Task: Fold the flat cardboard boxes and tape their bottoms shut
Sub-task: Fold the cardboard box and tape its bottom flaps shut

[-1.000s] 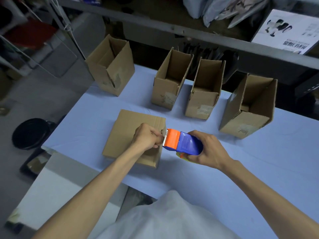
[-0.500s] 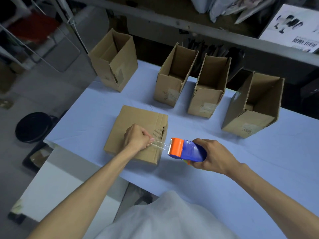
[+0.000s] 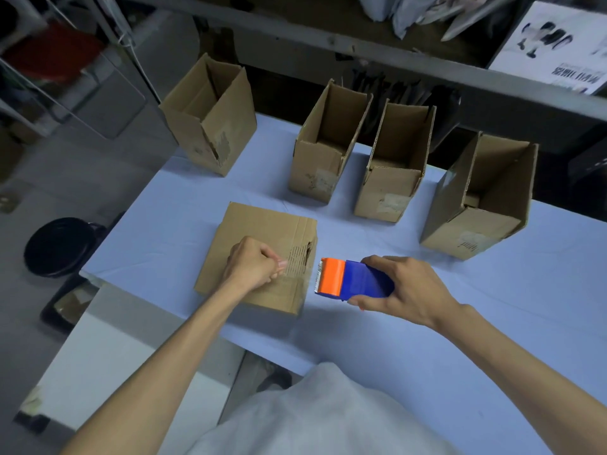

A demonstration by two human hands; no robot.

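Cardboard everywhere: one closed box [image 3: 259,238] near the front left of the pale blue bench [image 3: 492,323], four open boxes [image 3: 323,152] in a row behind. Small dark print on the rightmost open box [image 3: 479,205] and on a white sheet [image 3: 551,44] up on the shelf, too blurred to read. Left grip [image 3: 251,266] curled tight, fingertips pressed on the closed box's top beside a torn patch; any tape pinched there impossible to tell. Right grip [image 3: 407,290] wrapped round a blue-and-orange tape dispenser [image 3: 354,279], just right of that box.
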